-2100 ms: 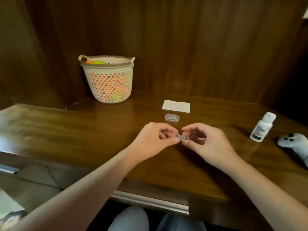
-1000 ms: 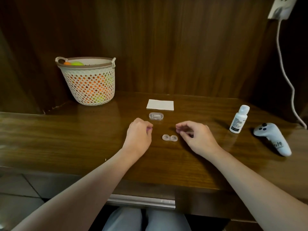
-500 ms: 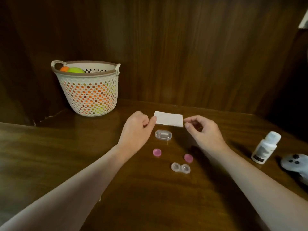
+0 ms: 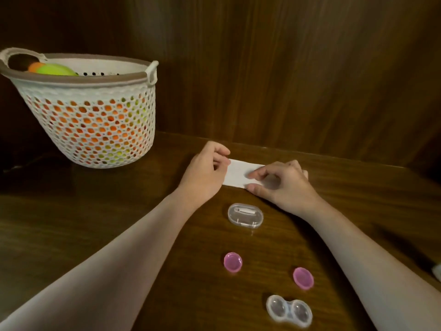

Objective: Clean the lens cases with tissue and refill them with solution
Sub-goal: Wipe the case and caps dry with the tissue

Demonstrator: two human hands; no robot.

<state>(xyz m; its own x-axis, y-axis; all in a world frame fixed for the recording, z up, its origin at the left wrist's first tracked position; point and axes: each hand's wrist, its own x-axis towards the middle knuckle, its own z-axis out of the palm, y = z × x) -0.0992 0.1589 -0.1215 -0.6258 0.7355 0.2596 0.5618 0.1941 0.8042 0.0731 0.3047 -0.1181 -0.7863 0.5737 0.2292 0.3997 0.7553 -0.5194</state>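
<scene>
A white basket (image 4: 90, 130) is holding orange and green balls. The clear lens case (image 4: 289, 310) is lying open, its 2 wells showing nothing inside, with 2 pink caps (image 4: 233, 262) beside it on the surface (image 4: 71, 211). Farther back, both hands are pinching the flat white tissue (image 4: 238, 174): left hand (image 4: 205, 173) at its left edge, right hand (image 4: 284, 182) at its right end.

A dark wooden table (image 4: 71, 223) fills the lower frame, its glossy top showing streaked grain and soft reflections; behind it, from 10 to 2 o'clock, stands a wall (image 4: 286, 68) of vertical wood panels in the same deep brown; the panels meet the tabletop along a shadowed seam; the light is dim and warm, brightest on the table at 8 o'clock; corners fall into darkness.
</scene>
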